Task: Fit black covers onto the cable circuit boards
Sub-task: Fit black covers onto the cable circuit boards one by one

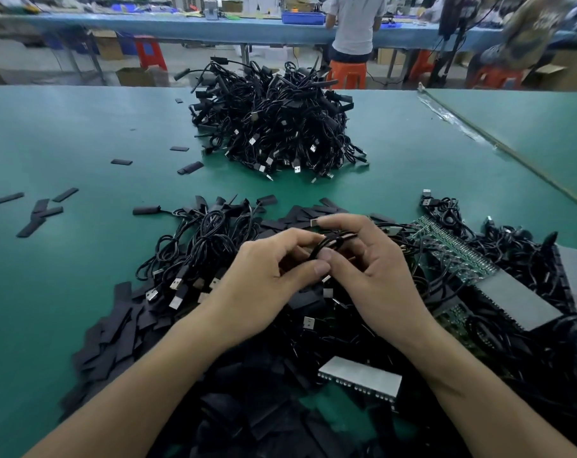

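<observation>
Head view: green table (65, 143), cable pile (274, 127), workbench (181, 28)

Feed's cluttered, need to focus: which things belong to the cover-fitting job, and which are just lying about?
Job: left hand and right hand gripping a coiled black cable; near pile of flat black rectangular covers; green circuit board strip; far heap of black USB cables.
Lying about: orange plastic stool; blue plastic bin.
</observation>
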Motion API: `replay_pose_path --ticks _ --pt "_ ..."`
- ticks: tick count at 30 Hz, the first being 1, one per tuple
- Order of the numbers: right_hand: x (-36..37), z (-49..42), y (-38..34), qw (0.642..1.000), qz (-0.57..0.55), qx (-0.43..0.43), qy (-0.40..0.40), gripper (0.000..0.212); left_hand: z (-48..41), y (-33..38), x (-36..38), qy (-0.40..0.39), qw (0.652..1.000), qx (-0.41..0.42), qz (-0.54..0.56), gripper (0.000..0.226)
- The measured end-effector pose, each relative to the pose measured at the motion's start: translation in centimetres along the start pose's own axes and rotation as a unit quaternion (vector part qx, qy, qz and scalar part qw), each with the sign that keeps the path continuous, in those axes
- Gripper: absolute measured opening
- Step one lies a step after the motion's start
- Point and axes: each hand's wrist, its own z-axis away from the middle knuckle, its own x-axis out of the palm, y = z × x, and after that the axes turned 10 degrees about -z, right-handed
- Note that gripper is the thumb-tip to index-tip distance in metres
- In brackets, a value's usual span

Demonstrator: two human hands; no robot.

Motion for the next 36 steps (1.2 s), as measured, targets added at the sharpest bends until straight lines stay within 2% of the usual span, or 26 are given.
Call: replay_pose_path --ticks 2,5,7,9,11,13,16,18,22,26,29,32,34,36 --pt "0.0 0.1 0.2 0.998 0.046 -0.01 0.032 0.035 -0.1 -0.2 -0.2 0.02 1.0 -0.008 -0.013 0.026" --pt "-0.3 0.0 0.1 0.99 0.124 -0.038 0.06 0.022 -0.5 -0.4 -0.8 0.113 0.993 -0.039 -0.013 0.018" --pt "-0.5 0.1 0.2 0.97 0.243 -0.014 -0.006 0.017 -0.8 -0.5 -1.3 0.177 0.982 -0.058 0.009 0.016" --pt "-0.5 0.2 0.3 0.92 0.384 0.008 -0.08 0.012 -1.1 -0.3 -1.7 0.228 0.969 -0.08 0.044 0.011" --pt "-0.5 0.2 0.5 0.865 0.484 0.031 -0.128 0.032 -1.2 0.0 -2.2 0.26 0.959 -0.088 0.067 0.009" --pt "-0.4 0.1 0.4 0.834 0.526 0.056 -0.158 0.056 -1.2 0.3 -2.6 0.271 0.957 -0.08 0.065 0.019" --pt "-0.1 0.2 0.5 0.812 0.553 0.062 -0.176 0.073 -1.1 0.3 -2.9 0.26 0.965 -0.039 -0.023 0.035" --pt "0.0 0.3 0.5 0.807 0.561 0.061 -0.174 0.071 -1.0 0.4 -3.1 0.237 0.968 -0.023 -0.078 0.024" --pt "0.0 0.4 0.7 0.822 0.545 0.037 -0.159 0.045 -0.8 1.0 -3.0 0.157 0.978 -0.016 -0.139 0.021" --pt "0.0 0.5 0.8 0.858 0.501 0.006 -0.112 0.022 -0.5 1.8 -2.8 0.144 0.933 0.03 -0.328 0.017" --pt "0.0 0.5 0.8 0.894 0.444 -0.005 -0.065 0.008 -0.3 2.1 -2.8 0.111 0.912 0.02 -0.394 0.013" --pt "0.2 0.5 0.4 0.951 0.309 0.011 0.007 0.011 0.0 2.4 -3.1 0.069 0.913 0.01 -0.401 0.009" --pt "0.3 0.5 0.2 0.963 0.267 0.012 0.039 0.015 0.1 2.4 -3.3 0.03 0.918 -0.012 -0.395 0.013" --pt "0.4 0.6 0.2 0.966 0.254 0.014 0.039 0.021 0.1 2.2 -3.3 0.008 0.92 -0.043 -0.391 0.029"
